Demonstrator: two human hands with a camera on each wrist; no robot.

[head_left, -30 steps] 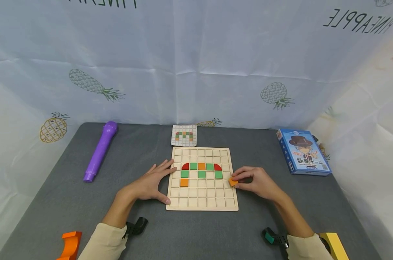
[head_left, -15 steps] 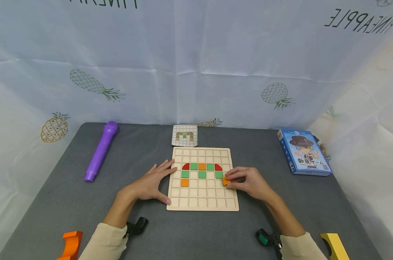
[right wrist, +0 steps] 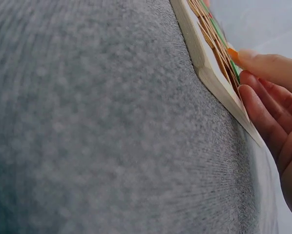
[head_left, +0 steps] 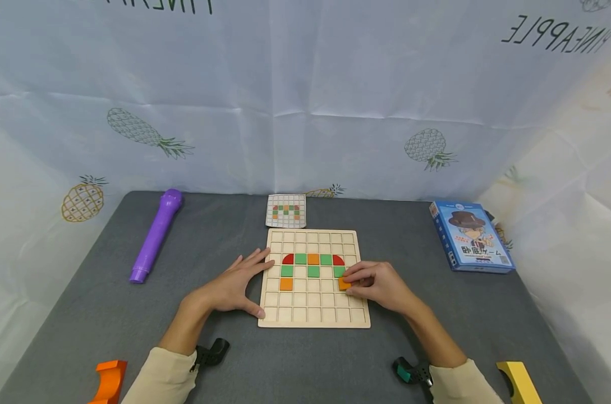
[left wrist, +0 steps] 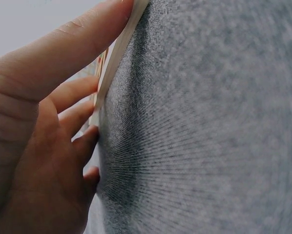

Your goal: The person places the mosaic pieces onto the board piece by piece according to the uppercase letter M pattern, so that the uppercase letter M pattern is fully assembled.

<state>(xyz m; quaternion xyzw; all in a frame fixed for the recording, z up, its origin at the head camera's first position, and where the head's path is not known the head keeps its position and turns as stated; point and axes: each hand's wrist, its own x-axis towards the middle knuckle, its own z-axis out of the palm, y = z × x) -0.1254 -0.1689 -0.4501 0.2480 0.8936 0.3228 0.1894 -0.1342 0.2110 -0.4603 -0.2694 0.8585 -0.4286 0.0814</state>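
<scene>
A wooden grid board (head_left: 312, 314) lies on the grey table, with green, red and orange tiles set in its cells. My right hand (head_left: 381, 285) pinches an orange square tile (head_left: 344, 284) between thumb and fingertips, over a cell just below the rightmost green tile (head_left: 339, 271). In the right wrist view the orange tile (right wrist: 232, 54) shows at the thumb tip, close over the board. My left hand (head_left: 233, 283) rests spread along the board's left edge, thumb at the lower corner and fingertips on the rim. In the left wrist view its thumb (left wrist: 73, 46) lies on the board's edge.
A small pattern card (head_left: 286, 211) lies behind the board. The purple microphone (head_left: 156, 235) is at the left, a blue game box (head_left: 472, 235) at the right. An orange curved block (head_left: 109, 381) and a yellow arched block (head_left: 520, 382) sit near the front.
My right hand has moved left with the orange tile, from the board's right edge to over the cell below the rightmost green tile. The left hand has stayed in place.
</scene>
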